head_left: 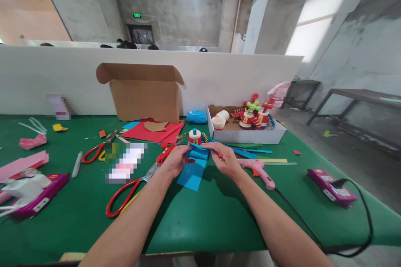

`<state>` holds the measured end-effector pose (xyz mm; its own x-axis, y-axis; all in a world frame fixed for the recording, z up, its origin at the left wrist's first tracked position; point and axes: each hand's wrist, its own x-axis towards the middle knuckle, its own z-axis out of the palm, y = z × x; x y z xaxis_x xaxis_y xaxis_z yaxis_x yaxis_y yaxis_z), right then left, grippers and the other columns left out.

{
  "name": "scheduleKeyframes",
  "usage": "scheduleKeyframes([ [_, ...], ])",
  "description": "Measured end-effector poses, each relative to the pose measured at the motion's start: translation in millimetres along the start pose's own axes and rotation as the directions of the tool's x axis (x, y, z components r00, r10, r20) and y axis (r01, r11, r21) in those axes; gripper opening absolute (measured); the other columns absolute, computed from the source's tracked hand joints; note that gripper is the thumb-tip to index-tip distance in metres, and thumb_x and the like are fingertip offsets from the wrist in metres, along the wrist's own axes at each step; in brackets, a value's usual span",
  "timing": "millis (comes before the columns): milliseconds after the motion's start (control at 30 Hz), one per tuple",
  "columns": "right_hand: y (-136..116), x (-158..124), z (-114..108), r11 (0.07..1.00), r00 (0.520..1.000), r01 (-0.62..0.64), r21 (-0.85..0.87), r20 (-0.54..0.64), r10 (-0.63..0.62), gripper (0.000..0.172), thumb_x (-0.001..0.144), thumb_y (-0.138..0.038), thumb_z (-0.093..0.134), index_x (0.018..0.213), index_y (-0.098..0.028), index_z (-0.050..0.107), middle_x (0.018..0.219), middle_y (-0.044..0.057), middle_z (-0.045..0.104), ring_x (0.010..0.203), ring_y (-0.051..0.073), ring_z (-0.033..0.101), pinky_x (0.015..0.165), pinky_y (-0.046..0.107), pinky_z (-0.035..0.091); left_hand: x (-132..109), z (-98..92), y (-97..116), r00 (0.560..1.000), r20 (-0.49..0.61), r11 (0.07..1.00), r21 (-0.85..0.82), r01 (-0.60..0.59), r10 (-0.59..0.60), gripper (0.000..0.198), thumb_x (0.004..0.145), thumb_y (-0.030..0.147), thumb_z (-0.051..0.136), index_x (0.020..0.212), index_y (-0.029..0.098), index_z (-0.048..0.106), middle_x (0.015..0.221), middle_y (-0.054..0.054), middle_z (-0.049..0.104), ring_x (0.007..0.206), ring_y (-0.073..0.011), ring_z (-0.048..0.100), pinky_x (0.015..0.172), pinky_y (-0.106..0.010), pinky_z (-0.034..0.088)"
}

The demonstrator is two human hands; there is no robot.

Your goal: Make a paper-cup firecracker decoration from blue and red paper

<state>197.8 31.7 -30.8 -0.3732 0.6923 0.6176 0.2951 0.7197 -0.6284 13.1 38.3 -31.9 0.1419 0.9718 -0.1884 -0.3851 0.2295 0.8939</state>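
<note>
A sheet of blue paper [192,174] is held up between my two hands, its top part folded over and its lower end hanging toward me. My left hand [177,159] pinches the folded part at its left edge. On the opposite edge, my right hand [226,159] grips the same fold with thumb and fingers. Just behind the paper stands a red and white paper cup [194,136] with a blue piece on top and springy folded paper strips at its sides. Large red-handled scissors [138,185] lie by my left forearm.
A pink glue gun [261,172] lies right of my hand, its cord running toward a purple power strip [332,187]. At the back are a white box [247,136] of cup figures, red paper sheets [147,132] and an open cardboard box [145,100]. Smaller scissors [94,152] lie left.
</note>
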Motion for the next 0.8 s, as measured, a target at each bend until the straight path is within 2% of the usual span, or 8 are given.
scheduleKeyframes([
  [100,1,-1,1,0.996,0.997,0.077,-0.043,0.002,-0.077,0.04,0.077,-0.009,0.051,0.111,-0.023,0.066,0.11,0.006,0.069,0.103,0.02,0.062,0.094,0.036,0.048,0,0.1,0,1.0,0.001,1.0,0.01,0.006,-0.006,0.017,0.058,0.026,0.071,0.062,0.014,0.06,0.058,0.0,0.061,0.055,-0.0125,0.056,0.056,-0.027,0.046],
  [200,5,0,3,0.991,0.995,0.104,-0.085,-0.001,-0.104,0.036,0.079,-0.007,0.05,0.105,-0.023,0.068,0.105,0.006,0.07,0.1,0.018,0.064,0.092,0.034,0.049,0,-0.1,0,0.999,0.027,0.999,0.012,0.034,-0.034,0.017,0.06,0.029,0.07,0.062,0.015,0.06,0.059,0.0,0.063,0.057,-0.0136,0.057,0.058,-0.027,0.045],
  [367,13,0,1,0.989,0.991,0.119,-0.089,-0.044,-0.123,0.032,0.083,-0.008,0.047,0.096,-0.024,0.07,0.103,0.005,0.07,0.098,0.017,0.064,0.088,0.032,0.051,-1,-3.1,4,0.978,0.132,0.987,0.014,0.159,-0.16,0.042,0.072,0.057,0.058,0.065,0.016,0.064,0.068,-0.007,0.068,0.074,-0.0231,0.063,0.066,-0.034,0.046],
  [500,11,1,0,0.994,0.994,0.095,-0.056,-0.055,-0.098,0.03,0.083,-0.01,0.048,0.096,-0.025,0.07,0.106,0.005,0.069,0.1,0.017,0.063,0.09,0.033,0.049,0,-4.0,3,0.991,0.109,0.995,0.072,0.069,-0.076,0.034,0.056,0.046,0.078,0.071,0.016,0.069,0.076,-0.006,0.07,0.075,-0.0202,0.061,0.07,-0.034,0.047],
  [600,8,3,2,0.999,0.978,-0.042,0.018,-0.202,0.044,0.023,0.082,-0.018,0.053,0.1,-0.023,0.067,0.104,0.006,0.067,0.096,0.019,0.062,0.087,0.033,0.048,2,-4.5,-2,0.997,0.049,0.991,0.113,-0.071,0.066,0.034,0.052,0.043,0.082,0.067,0.015,0.07,0.075,-0.006,0.07,0.073,-0.0174,0.06,0.071,-0.032,0.046],
  [667,8,5,4,0.967,0.924,-0.198,0.157,-0.301,0.238,0.018,0.081,-0.029,0.057,0.094,-0.02,0.066,0.09,0.005,0.067,0.08,0.017,0.061,0.074,0.03,0.049,4,-5.2,-4,0.986,0.023,0.974,0.156,-0.164,0.163,0.036,0.057,0.047,0.079,0.07,0.014,0.072,0.075,-0.006,0.07,0.072,-0.0165,0.06,0.071,-0.031,0.046],
  [733,8,7,5,0.867,0.852,-0.336,0.368,-0.275,0.447,0.023,0.078,-0.04,0.061,0.084,-0.018,0.065,0.076,0.003,0.064,0.06,0.012,0.052,0.057,0.026,0.044,5,-5.4,-5,0.969,0.011,0.944,0.222,-0.244,0.248,0.038,0.06,0.05,0.076,0.075,0.015,0.073,0.079,-0.006,0.071,0.073,-0.0165,0.06,0.072,-0.03,0.047],
  [800,8,8,6,0.727,0.8,-0.417,0.545,-0.158,0.578,0.033,0.072,-0.048,0.065,0.081,-0.017,0.065,0.07,0.001,0.061,0.05,0.008,0.042,0.046,0.023,0.034,5,-5.1,-5,0.942,0.005,0.897,0.305,-0.321,0.336,0.039,0.062,0.051,0.074,0.077,0.015,0.074,0.086,-0.006,0.071,0.077,-0.0174,0.061,0.073,-0.03,0.048],
])
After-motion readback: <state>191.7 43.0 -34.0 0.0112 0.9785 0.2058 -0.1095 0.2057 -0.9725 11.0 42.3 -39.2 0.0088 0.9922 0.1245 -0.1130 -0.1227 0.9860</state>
